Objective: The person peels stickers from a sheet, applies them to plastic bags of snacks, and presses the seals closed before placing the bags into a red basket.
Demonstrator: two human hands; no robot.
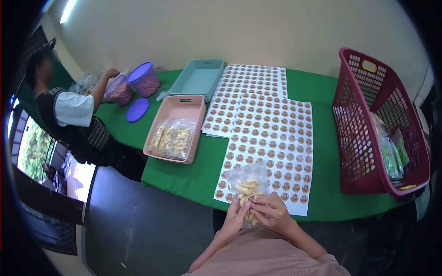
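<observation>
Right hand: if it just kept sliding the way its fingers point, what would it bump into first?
The right hand points left, already touching the snack bag; just beyond, likely the left hand.

I cannot read any text here. The sticker sheets [267, 133] on the worktop [317, 92], at twelve o'clock from my hands, carry many round brown-and-white labels, but the print on them is too small to read. One such round sticker [252, 198] is between my fingers [258, 204], on the clear snack bag [247, 186], and its words are also not legible. The pink tray [177, 105] at eleven o'clock has a small dark mark on its rim, unreadable too.
</observation>
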